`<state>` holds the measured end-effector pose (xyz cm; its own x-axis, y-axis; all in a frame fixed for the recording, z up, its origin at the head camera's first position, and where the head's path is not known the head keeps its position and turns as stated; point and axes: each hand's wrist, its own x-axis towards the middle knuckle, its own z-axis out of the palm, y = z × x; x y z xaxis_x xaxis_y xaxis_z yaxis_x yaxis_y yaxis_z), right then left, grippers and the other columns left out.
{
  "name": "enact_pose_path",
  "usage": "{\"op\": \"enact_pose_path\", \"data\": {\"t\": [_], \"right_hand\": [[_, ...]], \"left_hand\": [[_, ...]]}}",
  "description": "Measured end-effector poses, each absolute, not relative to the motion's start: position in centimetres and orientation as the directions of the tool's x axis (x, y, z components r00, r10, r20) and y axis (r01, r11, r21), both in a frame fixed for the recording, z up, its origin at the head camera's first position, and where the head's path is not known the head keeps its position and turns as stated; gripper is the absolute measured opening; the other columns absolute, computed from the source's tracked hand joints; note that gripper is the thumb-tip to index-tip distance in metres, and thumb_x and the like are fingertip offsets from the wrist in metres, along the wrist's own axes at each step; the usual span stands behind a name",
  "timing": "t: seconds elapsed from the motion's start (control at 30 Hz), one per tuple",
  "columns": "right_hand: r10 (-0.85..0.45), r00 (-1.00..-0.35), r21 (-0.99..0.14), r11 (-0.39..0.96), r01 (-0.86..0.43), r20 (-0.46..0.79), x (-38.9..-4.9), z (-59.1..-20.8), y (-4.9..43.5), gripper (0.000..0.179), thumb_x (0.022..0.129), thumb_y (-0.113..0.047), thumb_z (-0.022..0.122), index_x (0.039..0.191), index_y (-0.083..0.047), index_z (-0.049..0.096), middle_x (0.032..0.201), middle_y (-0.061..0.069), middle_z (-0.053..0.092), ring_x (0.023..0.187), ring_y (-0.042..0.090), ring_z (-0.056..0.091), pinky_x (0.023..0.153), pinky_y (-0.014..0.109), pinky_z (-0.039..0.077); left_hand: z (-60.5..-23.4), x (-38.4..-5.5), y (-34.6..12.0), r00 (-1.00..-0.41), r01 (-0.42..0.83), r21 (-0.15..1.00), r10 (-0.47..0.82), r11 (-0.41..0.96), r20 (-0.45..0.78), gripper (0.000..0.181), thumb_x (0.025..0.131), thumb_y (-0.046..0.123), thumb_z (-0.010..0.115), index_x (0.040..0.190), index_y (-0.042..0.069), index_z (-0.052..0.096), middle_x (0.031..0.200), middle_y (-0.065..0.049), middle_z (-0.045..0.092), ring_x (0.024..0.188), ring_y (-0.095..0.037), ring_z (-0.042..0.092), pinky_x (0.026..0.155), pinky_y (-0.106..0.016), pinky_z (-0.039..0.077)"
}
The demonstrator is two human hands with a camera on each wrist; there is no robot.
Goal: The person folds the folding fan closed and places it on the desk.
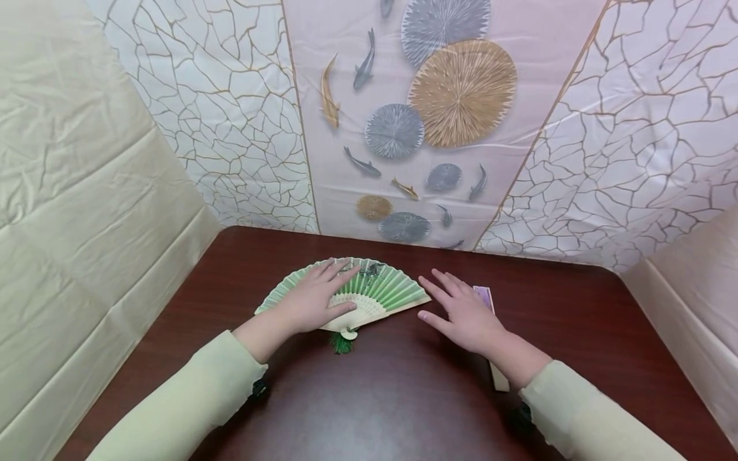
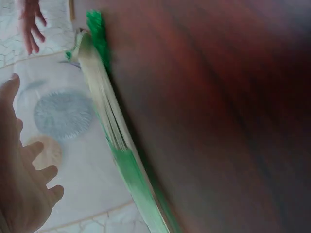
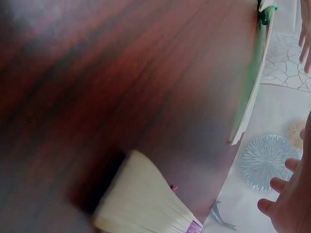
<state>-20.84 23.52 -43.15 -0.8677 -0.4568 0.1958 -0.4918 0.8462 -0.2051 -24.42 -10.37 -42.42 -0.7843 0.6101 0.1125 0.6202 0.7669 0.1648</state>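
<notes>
**Two hands over an open green fan**

Pale green sleeves fill the bottom corners of the head view, nearest the camera, and lead up to the hands at the middle of the frame. Between and ahead of them, the green folding fan lies spread open and flat on the dark wooden table, left of centre, its pale ribs meeting at a pivot with a green tassel pointing toward the person.

The left hand lies palm down on the fan's left half, fingers straight and slightly spread, gripping nothing; that flat pose likely pins the fan in place. The right hand is just right of the fan's edge, palm down, fingers extended and relaxed, empty; whether it touches the table I cannot tell.

Behind the right hand, partly hidden, lies a second, closed fan with a purple edge. A backdrop printed with fish and round leaves fills the upper frame.
</notes>
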Motion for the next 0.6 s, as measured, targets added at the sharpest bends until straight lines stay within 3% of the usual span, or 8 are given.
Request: {"op": "enact_pose_path", "data": {"t": [0.33,0.6], "right_hand": [[-0.486,-0.858,-0.176,0.841,-0.511,0.169,-22.1,-43.4,23.3,0.074,0.096,-0.064,0.048,0.156,-0.023,0.035,0.160,0.013,0.030,0.144,0.040,0.027,0.113,0.058,0.029],[-0.511,-0.851,-0.226,0.820,-0.525,0.122,-22.8,-43.4,22.8,0.073,0.095,-0.065,0.049,0.155,-0.025,0.036,0.158,0.015,0.032,0.142,0.040,0.032,0.112,0.059,0.030]], "left_hand": [[-43.0,-23.8,-14.3,-0.838,0.546,0.176,0.538,0.819,0.091,0.078,0.097,0.060,0.049,0.159,0.022,0.022,0.163,-0.009,0.024,0.148,-0.036,0.020,0.119,-0.054,0.018],[-43.7,-23.6,-16.1,-0.868,0.494,0.213,0.490,0.843,0.077,0.082,0.094,0.060,0.056,0.158,0.019,0.026,0.159,-0.014,0.030,0.143,-0.039,0.029,0.114,-0.061,0.026]]}}
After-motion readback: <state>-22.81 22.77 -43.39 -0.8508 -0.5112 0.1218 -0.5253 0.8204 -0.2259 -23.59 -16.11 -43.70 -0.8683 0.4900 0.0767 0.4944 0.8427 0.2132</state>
